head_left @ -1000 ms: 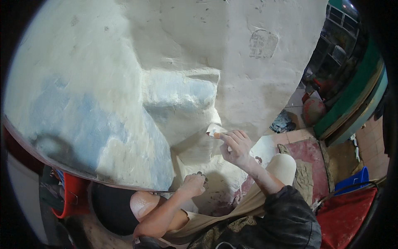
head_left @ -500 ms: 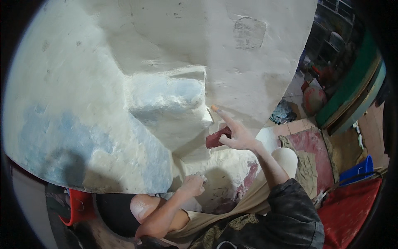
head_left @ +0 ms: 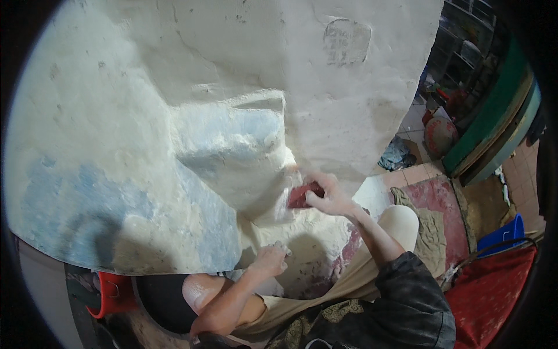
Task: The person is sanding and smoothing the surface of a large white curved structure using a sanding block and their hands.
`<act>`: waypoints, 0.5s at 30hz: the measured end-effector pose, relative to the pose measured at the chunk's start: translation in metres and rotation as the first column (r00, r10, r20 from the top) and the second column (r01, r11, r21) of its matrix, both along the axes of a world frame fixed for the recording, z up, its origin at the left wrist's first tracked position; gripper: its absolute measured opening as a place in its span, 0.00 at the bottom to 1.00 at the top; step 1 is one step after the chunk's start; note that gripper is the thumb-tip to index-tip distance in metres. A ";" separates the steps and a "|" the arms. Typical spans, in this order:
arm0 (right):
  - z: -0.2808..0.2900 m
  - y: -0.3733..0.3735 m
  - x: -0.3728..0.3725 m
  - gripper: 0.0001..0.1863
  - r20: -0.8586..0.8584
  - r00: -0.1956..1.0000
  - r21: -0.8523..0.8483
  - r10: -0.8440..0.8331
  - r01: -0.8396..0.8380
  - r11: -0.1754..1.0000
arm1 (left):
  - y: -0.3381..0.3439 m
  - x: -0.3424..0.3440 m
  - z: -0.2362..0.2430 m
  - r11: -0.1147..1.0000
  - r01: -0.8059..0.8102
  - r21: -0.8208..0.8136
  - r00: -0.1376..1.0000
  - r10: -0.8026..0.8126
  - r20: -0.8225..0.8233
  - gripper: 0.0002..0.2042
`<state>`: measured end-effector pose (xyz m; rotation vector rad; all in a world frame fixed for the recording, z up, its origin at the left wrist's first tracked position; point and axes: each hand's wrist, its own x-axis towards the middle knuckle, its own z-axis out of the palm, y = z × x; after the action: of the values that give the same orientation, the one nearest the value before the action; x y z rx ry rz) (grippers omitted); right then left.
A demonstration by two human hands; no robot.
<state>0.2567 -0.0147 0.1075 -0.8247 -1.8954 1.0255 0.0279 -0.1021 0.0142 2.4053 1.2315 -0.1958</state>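
"At the centre of the frame, what are we seeing in the right hand [head_left: 336, 199]?"

"A dark red sheet [head_left: 299, 196], perhaps sandpaper. The grip is closed on it, pressing it against the pale sculpted form [head_left: 349, 110], below the blue-tinged ledge [head_left: 232, 131]; we judge that holding it flat suits that face."

"And the left hand [head_left: 269, 260], lower centre?"

"Curled near the form's lower part. We can't tell whether its grip holds anything. The forearm crosses the bent leg [head_left: 197, 291], probably for steadiness."

"The red bucket [head_left: 116, 294], lower left?"

"Beside the leg, perhaps for easy reach."
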 end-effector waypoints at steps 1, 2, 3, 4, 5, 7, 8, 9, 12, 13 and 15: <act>0.000 0.001 0.000 0.39 -0.064 0.996 -0.042 -0.069 0.066 0.997 | -0.001 -0.001 0.000 1.000 0.008 -0.004 1.000 -0.008 0.000 0.14; 0.001 0.003 -0.001 0.39 -0.127 0.982 -0.086 -0.138 0.128 0.988 | 0.001 -0.001 0.005 1.000 0.015 -0.006 1.000 -0.015 -0.002 0.13; 0.000 0.004 -0.004 0.38 -0.163 0.975 -0.089 -0.150 0.137 0.987 | 0.002 0.000 0.009 1.000 0.022 -0.007 1.000 -0.022 -0.003 0.13; 0.002 0.002 -0.004 0.38 -0.106 0.989 -0.080 -0.103 0.095 0.992 | 0.002 0.000 0.008 1.000 0.008 -0.018 1.000 -0.008 -0.008 0.12; 0.007 -0.002 -0.006 0.37 -0.049 0.997 -0.072 -0.052 0.048 0.996 | 0.001 0.000 0.007 1.000 -0.011 -0.027 1.000 0.011 -0.012 0.13; 0.002 -0.003 -0.007 0.37 0.126 0.992 0.043 -0.003 -0.002 0.999 | 0.003 0.000 0.005 0.999 -0.032 -0.020 0.999 0.032 -0.009 0.14; 0.005 -0.007 -0.008 0.36 0.097 0.995 -0.001 0.022 -0.022 1.000 | 0.002 -0.001 0.002 0.999 -0.037 -0.005 0.999 0.037 0.003 0.14; 0.013 -0.012 -0.009 0.36 0.068 0.997 -0.051 0.048 -0.045 0.998 | 0.001 -0.002 -0.001 0.999 -0.043 0.003 0.999 0.043 0.015 0.13; 0.020 -0.017 -0.006 0.32 -0.115 0.989 -0.126 -0.096 0.082 0.989 | 0.003 -0.004 0.000 1.000 0.017 0.007 0.998 -0.017 0.053 0.11; 0.012 -0.019 -0.005 0.31 -0.160 0.961 -0.045 -0.224 0.220 0.974 | 0.001 -0.005 -0.002 1.000 0.009 0.009 0.999 -0.009 0.048 0.11; 0.015 -0.016 -0.013 0.30 -0.351 0.862 0.127 -0.365 0.430 0.894 | 0.002 -0.003 -0.006 1.000 -0.011 0.021 0.999 0.010 0.044 0.11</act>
<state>0.2434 -0.0302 0.1222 -0.8322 -1.4421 0.6482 0.0246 -0.1003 0.0080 2.4076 1.2323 -0.1269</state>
